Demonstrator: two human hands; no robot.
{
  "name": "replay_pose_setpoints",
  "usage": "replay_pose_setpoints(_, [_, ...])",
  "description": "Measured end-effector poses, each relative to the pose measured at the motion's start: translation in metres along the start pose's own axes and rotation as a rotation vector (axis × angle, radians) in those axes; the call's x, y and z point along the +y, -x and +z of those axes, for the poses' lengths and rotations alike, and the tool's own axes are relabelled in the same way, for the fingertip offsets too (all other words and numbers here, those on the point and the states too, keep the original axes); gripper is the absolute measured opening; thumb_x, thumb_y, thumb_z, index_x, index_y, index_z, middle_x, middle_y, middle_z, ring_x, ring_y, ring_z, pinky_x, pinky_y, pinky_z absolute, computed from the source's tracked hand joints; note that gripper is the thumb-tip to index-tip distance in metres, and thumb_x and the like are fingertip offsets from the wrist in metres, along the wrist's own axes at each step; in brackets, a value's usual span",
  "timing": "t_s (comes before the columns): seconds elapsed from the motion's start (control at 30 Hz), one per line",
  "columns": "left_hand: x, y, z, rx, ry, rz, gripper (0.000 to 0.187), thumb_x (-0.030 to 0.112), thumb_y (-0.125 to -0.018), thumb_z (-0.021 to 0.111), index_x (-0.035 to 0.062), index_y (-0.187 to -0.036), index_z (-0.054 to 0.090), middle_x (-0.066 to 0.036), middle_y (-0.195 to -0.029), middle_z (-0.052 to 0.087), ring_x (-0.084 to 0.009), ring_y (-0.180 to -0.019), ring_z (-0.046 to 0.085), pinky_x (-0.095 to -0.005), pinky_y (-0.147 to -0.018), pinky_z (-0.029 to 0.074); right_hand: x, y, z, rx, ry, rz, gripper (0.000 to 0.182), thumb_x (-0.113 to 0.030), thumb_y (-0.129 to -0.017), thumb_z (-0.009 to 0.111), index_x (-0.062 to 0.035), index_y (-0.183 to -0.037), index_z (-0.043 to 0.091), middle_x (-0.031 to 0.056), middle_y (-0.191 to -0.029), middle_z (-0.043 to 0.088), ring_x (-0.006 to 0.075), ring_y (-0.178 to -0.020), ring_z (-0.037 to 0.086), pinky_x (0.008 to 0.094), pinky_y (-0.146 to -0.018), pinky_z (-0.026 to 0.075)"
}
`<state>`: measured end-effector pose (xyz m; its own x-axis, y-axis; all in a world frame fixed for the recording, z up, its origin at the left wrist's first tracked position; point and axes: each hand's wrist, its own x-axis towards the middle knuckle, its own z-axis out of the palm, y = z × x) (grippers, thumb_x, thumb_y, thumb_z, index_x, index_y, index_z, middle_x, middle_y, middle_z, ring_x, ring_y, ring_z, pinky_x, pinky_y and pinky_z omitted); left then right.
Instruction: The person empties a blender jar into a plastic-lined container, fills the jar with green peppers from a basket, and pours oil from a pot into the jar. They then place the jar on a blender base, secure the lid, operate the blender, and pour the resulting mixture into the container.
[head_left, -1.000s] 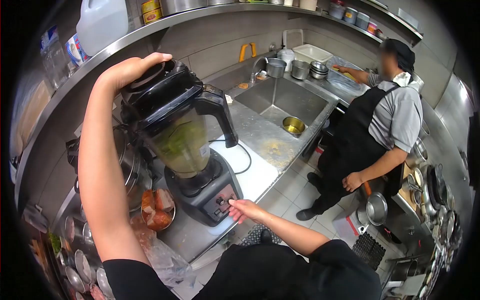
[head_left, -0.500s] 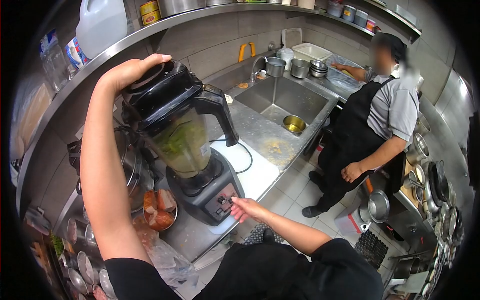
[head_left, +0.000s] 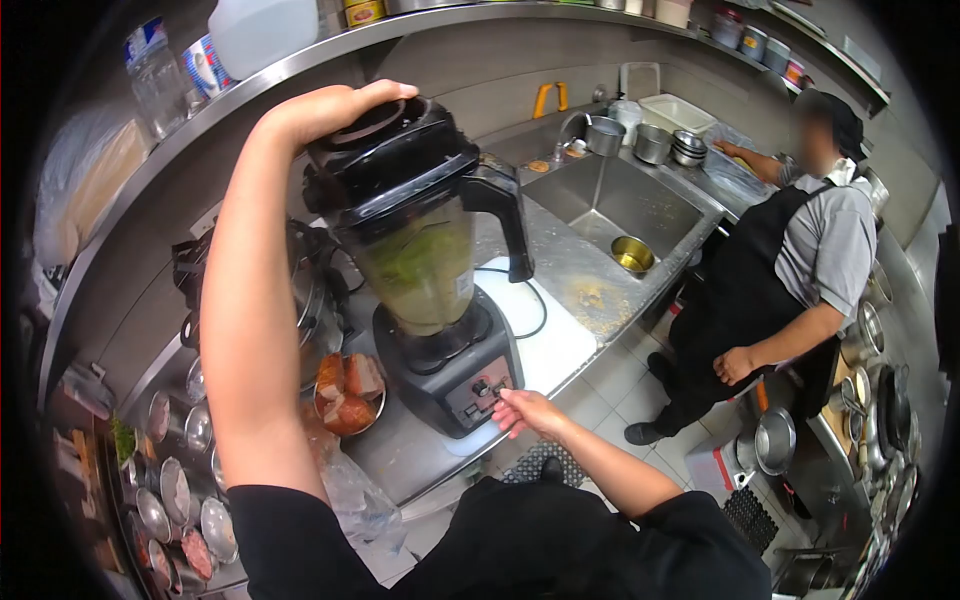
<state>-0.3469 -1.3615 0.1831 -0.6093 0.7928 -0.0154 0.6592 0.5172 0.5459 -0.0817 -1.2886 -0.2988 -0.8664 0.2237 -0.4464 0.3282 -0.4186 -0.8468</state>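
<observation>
A countertop blender [head_left: 450, 355] stands upright on the steel counter, its clear jug [head_left: 418, 265] holding green pieces in pale green liquid. My left hand [head_left: 325, 112] grips the black lid [head_left: 400, 150] from above, thumb along the raised rim; its other fingers are partly hidden. At the front of the base, my right hand [head_left: 530, 412] pinches a small switch at the right side of the control panel [head_left: 483, 392], the other fingers loosely curled. Beside the base, a metal bowl [head_left: 380, 408] holds reddish-brown chunks that look like meat.
A white cutting board [head_left: 545, 320] lies right of the blender, with a black cord across it. Beyond is a sink [head_left: 640, 205] with a gold-coloured bowl [head_left: 632, 255]. A co-worker [head_left: 770, 270] in a black apron stands to the right. A steel shelf [head_left: 290, 62] runs overhead.
The view has swung left, so everything sits farther right in the picture. Both hands keep their places on the blender. The green pieces in the jug look slightly lower and more blended.
</observation>
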Motion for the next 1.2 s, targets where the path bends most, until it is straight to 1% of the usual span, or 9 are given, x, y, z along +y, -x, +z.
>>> replay_pose_setpoints(0.07, [0.003,0.003,0.000,-0.011,0.005,0.021,0.085,0.077,-0.072,0.060,0.0048,-0.114,0.070,-0.020,-0.112,0.067,-0.0289,-0.097,0.065,-0.0393,-0.090,0.049,0.000,0.000,-0.002,-0.003,-0.006,-0.007,0.054,-0.046,-0.100,0.046,0.0059,-0.110,0.058,0.0135,-0.098,0.066,0.0169,-0.077,0.064,0.0307,-0.059,0.056])
replay_pose_setpoints(0.2, [0.004,0.003,-0.002,-0.039,0.008,-0.010,0.085,0.077,-0.072,0.059,0.0051,-0.114,0.070,-0.020,-0.109,0.067,-0.0286,-0.098,0.065,-0.0397,-0.088,0.050,-0.008,0.005,0.003,0.001,0.015,-0.008,0.054,-0.045,-0.100,0.046,0.0063,-0.111,0.057,0.0140,-0.098,0.066,0.0172,-0.077,0.064,0.0308,-0.060,0.057])
replay_pose_setpoints(0.3, [0.005,0.003,-0.004,-0.059,-0.007,-0.023,0.083,0.077,-0.072,0.060,0.0067,-0.115,0.070,-0.019,-0.108,0.068,-0.0274,-0.097,0.065,-0.0386,-0.088,0.050,-0.009,0.006,0.003,0.007,-0.002,-0.002,0.049,-0.042,-0.101,0.046,0.0064,-0.109,0.056,0.0144,-0.097,0.067,0.0170,-0.075,0.065,0.0325,-0.059,0.058])
replay_pose_setpoints(0.4, [0.001,-0.001,0.000,-0.007,0.017,0.042,0.082,0.076,-0.072,0.061,0.0082,-0.116,0.069,-0.018,-0.109,0.068,-0.0266,-0.098,0.065,-0.0379,-0.088,0.050,-0.010,0.004,0.001,-0.004,-0.008,0.013,0.052,-0.045,-0.101,0.047,0.0062,-0.109,0.056,0.0147,-0.097,0.067,0.0177,-0.075,0.065,0.0330,-0.059,0.058])
replay_pose_setpoints(0.57, [0.005,0.003,-0.004,-0.026,-0.007,0.014,0.081,0.076,-0.072,0.061,0.0092,-0.117,0.069,-0.018,-0.112,0.067,-0.0268,-0.100,0.064,-0.0377,-0.088,0.049,-0.014,0.008,0.004,0.000,-0.065,0.046,0.058,-0.052,-0.098,0.048,0.0048,-0.106,0.056,0.0151,-0.095,0.066,0.0185,-0.074,0.065,0.0339,-0.059,0.058])
replay_pose_setpoints(0.7, [0.005,0.005,-0.002,-0.016,-0.025,0.030,0.083,0.077,-0.072,0.059,0.0094,-0.119,0.068,-0.019,-0.113,0.066,-0.0273,-0.101,0.064,-0.0375,-0.089,0.049,-0.010,0.005,0.003,-0.005,-0.061,0.042,0.057,-0.051,-0.098,0.048,0.0045,-0.105,0.056,0.0155,-0.095,0.066,0.0184,-0.073,0.065,0.0336,-0.059,0.058])
replay_pose_setpoints(0.77, [0.004,0.003,-0.003,-0.016,-0.026,0.034,0.084,0.078,-0.071,0.059,0.0094,-0.120,0.068,-0.019,-0.114,0.066,-0.0275,-0.101,0.064,-0.0375,-0.089,0.049,-0.008,0.003,0.002,0.002,-0.051,0.032,0.063,-0.055,-0.096,0.051,0.0062,-0.108,0.057,0.0154,-0.096,0.066,0.0182,-0.074,0.064,0.0309,-0.059,0.058])
replay_pose_setpoints(0.97, [-0.003,-0.006,-0.004,-0.060,0.009,-0.002,0.085,0.078,-0.071,0.059,0.0100,-0.121,0.067,-0.019,-0.115,0.065,-0.0278,-0.102,0.063,-0.0380,-0.090,0.049,-0.010,0.005,0.004,0.014,-0.064,0.041,0.060,-0.053,-0.095,0.053,0.0055,-0.107,0.057,0.0148,-0.095,0.065,0.0177,-0.074,0.064,0.0302,-0.058,0.057])
replay_pose_setpoints(1.2, [0.002,0.001,-0.001,-0.010,-0.003,0.030,0.085,0.078,-0.070,0.061,0.0075,-0.117,0.068,-0.019,-0.111,0.067,-0.0276,-0.098,0.065,-0.0389,-0.086,0.051,-0.011,0.006,0.005,0.026,-0.066,0.036,0.060,-0.054,-0.095,0.053,0.0051,-0.107,0.057,0.0146,-0.095,0.065,0.0180,-0.074,0.064,0.0306,-0.058,0.057])
